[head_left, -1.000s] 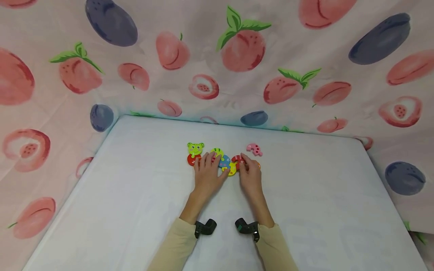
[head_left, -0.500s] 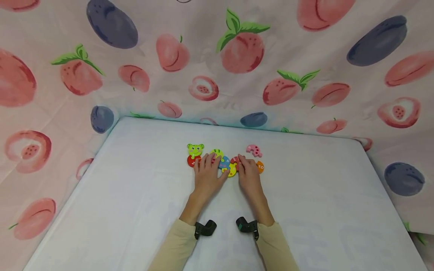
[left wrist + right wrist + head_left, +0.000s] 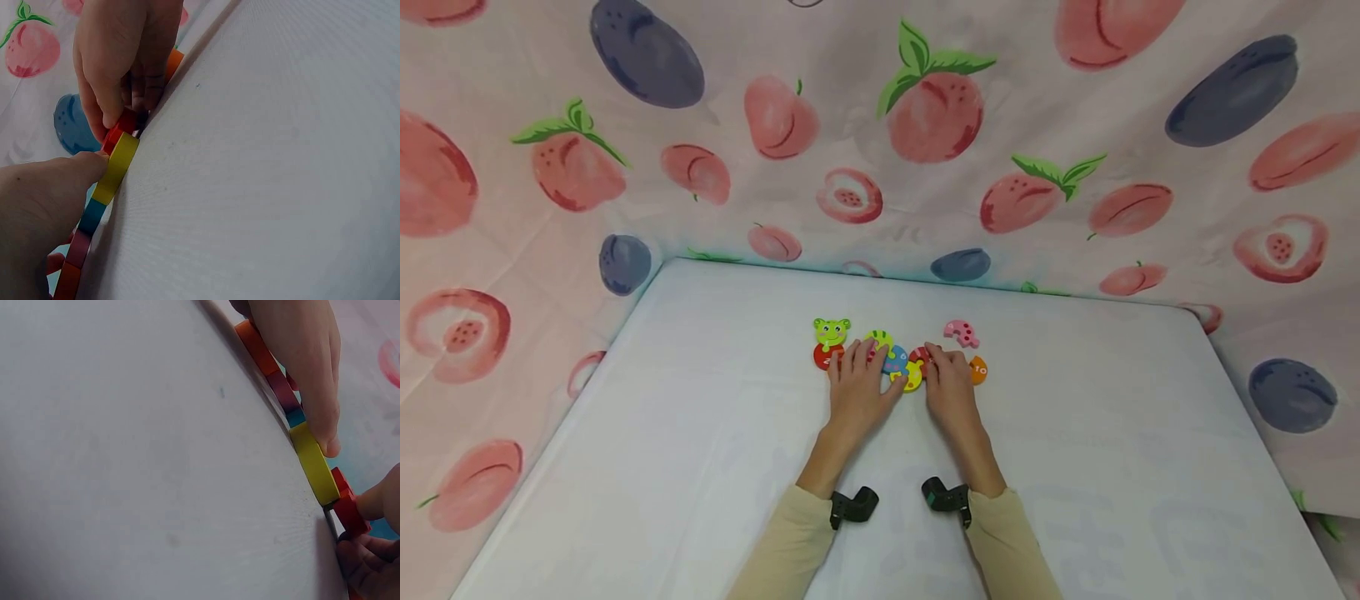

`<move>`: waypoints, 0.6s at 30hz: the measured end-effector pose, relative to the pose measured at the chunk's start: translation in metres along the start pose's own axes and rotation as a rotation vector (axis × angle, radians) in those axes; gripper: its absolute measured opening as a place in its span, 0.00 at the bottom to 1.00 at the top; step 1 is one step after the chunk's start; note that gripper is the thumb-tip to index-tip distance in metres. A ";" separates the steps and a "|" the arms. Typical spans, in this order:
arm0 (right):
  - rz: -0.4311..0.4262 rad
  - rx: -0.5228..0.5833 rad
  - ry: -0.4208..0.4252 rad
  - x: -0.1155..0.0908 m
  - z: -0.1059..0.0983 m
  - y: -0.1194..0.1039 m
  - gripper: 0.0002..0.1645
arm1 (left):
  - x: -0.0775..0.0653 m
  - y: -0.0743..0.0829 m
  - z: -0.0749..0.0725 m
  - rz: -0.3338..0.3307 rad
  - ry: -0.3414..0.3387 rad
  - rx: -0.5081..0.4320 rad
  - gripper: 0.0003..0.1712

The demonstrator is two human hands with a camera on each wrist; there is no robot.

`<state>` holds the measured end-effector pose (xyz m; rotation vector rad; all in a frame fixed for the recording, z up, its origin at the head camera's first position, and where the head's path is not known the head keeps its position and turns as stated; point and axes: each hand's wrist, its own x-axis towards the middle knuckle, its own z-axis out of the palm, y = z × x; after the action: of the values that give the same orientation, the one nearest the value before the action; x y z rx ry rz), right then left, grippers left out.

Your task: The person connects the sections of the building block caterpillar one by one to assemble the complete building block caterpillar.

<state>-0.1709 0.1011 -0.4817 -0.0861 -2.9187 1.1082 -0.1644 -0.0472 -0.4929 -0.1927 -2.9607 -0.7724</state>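
My left hand point(image 3: 857, 396) lies with its fingers spread over a row of caterpillar puzzle pieces, its thumb at the yellow piece point(image 3: 314, 465). With thumb and fingers, my right hand point(image 3: 951, 387) pinches a red puzzle piece point(image 3: 351, 514) right against the yellow one's end. A blue piece point(image 3: 895, 360) and a light-green striped piece point(image 3: 878, 337) run on to the left. The green smiling head piece point(image 3: 831, 331) joins a red numbered piece point(image 3: 822, 357) at the far left. Fingers hide part of the row.
An orange piece point(image 3: 979, 371) marked 10 lies just right of my right hand. Beyond it is a pink dotted piece point(image 3: 961, 332). The white table point(image 3: 1120, 433) ends at a fruit-print cloth point(image 3: 865, 108) at the back and sides.
My right hand has shifted slightly left, bringing the red piece against the yellow one. The orange piece, mostly covered before, shows beside it. My left hand has stayed in place.
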 end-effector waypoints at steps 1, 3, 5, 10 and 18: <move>0.000 -0.006 -0.003 0.000 0.000 0.000 0.25 | 0.000 0.000 0.000 -0.001 -0.001 0.002 0.38; 0.000 -0.020 -0.003 0.000 0.000 -0.001 0.25 | 0.000 0.000 0.000 -0.002 -0.004 0.006 0.38; -0.005 -0.039 -0.002 0.000 0.001 0.000 0.25 | 0.000 0.000 0.000 -0.004 -0.006 0.009 0.38; -0.033 -0.089 0.010 0.001 0.002 0.005 0.24 | 0.000 0.000 0.001 -0.005 -0.004 0.017 0.38; -0.045 -0.109 0.007 0.002 0.002 0.009 0.25 | 0.000 0.000 0.002 -0.008 -0.009 0.018 0.38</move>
<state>-0.1722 0.1066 -0.4887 -0.0255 -2.9572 0.9412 -0.1650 -0.0464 -0.4947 -0.1841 -2.9776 -0.7477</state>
